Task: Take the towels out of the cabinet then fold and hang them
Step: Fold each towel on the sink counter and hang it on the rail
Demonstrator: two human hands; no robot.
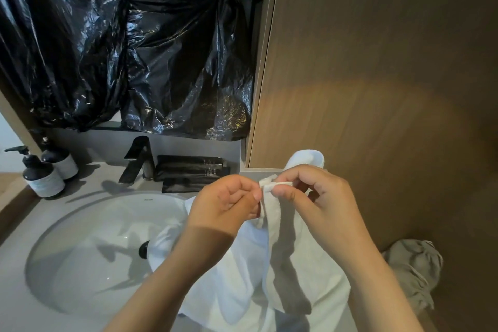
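Left grip and right grip are both closed on the top edge of the white towel. Each pinches it between thumb and fingertips, and the pinch points are just beside each other. The towel hangs from them above the front right part of the desk. Its lower folds lie over the right rim of the sink.
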